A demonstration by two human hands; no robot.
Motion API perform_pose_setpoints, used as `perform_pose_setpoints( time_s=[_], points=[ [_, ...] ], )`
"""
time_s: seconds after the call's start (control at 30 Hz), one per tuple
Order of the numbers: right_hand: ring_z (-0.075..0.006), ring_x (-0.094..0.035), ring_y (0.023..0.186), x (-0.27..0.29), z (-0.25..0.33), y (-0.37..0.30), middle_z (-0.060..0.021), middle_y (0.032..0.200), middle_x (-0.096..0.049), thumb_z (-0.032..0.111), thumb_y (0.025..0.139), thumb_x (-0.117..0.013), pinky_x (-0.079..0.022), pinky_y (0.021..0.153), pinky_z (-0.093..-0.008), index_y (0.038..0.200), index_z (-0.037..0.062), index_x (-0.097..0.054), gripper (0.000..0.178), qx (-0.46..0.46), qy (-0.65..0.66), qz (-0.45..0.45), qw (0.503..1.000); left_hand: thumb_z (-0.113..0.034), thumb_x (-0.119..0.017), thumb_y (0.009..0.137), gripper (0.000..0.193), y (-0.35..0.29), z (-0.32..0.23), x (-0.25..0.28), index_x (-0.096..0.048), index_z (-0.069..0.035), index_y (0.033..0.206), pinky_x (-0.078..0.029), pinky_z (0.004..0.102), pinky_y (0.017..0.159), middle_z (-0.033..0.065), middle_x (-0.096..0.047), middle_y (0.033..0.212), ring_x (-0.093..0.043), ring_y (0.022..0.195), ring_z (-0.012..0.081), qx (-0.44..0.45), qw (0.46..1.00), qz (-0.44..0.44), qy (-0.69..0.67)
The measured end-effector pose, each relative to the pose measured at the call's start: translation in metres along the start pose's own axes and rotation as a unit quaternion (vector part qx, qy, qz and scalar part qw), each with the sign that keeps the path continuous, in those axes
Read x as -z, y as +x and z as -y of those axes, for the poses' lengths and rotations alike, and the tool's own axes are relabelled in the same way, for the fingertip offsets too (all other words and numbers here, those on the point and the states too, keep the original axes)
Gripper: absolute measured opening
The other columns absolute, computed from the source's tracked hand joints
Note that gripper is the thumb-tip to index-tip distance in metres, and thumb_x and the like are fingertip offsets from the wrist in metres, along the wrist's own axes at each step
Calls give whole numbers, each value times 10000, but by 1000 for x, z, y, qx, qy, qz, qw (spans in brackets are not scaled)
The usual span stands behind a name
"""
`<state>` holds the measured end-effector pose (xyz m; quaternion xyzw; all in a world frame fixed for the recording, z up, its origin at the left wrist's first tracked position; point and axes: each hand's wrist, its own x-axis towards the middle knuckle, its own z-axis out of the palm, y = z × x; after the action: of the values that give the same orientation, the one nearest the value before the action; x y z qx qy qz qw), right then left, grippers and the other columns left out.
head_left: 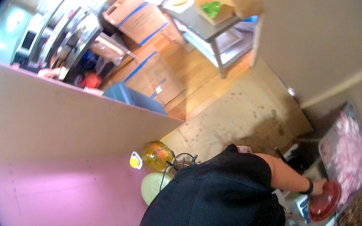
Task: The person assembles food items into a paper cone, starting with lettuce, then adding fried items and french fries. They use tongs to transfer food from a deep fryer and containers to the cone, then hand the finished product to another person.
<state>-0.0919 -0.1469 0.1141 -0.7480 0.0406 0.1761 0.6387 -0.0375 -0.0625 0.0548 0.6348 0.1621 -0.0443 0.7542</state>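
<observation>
R hand (318, 186) clamped on red bowl (326, 206); L hand unclear; tub (324, 147) w/ pinkish pcs (351, 153)

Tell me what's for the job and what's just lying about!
In use:
- red bowl, right hand on its rim
- perhaps the pink pile beside it

Seemingly just about:
- yellow jug
- cable
- boxes
- greens

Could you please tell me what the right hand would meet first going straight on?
The right hand would probably meet the red bowl first; their outlines overlap here, though depth is unclear.
</observation>
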Motion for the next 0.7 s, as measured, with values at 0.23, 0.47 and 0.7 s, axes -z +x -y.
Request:
perform_pose_setpoints(
  time_s=[0.23, 0.47, 0.7],
  points=[
    [-162, -501, 1024, -101, -2, 37, -136, 1120, -539, 164, 842, -428, -387, 869, -272, 1222, 31, -436, 402, -18, -38, 94, 995, -147, -527, 735, 525, -41, -32, 52, -340, -35, 1213, -412, 397, 789, 198, -484, 1122, -493, 998, 321, 30, 994, 78, -77],
    [-159, -503, 1018, -137, -4, 48, -134, 1116, -540, 158, 846, -422, -390, 865, -266, 1226, 32, -431, 400, -32, -48, 125, 990, -194, -538, 742, 600, -46, -45, 94, -277, 8, 1243, -411, 406, 804, 235, -447, 1143, -481, 1025, 351, 36, 993, 108, -36],
    [-156, -505, 1013, -90, -1, 42, -132, 1113, -542, 152, 850, -415, -393, 860, -260, 1229, 33, -426, 398, -25, -31, 54, 998, -137, -494, 747, 553, -13, -9, 77, -291, -20, 1249, -441, 403, 753, 245, -480, 1097, -522, 958, 354, 8, 994, 103, -42]
  ],
)
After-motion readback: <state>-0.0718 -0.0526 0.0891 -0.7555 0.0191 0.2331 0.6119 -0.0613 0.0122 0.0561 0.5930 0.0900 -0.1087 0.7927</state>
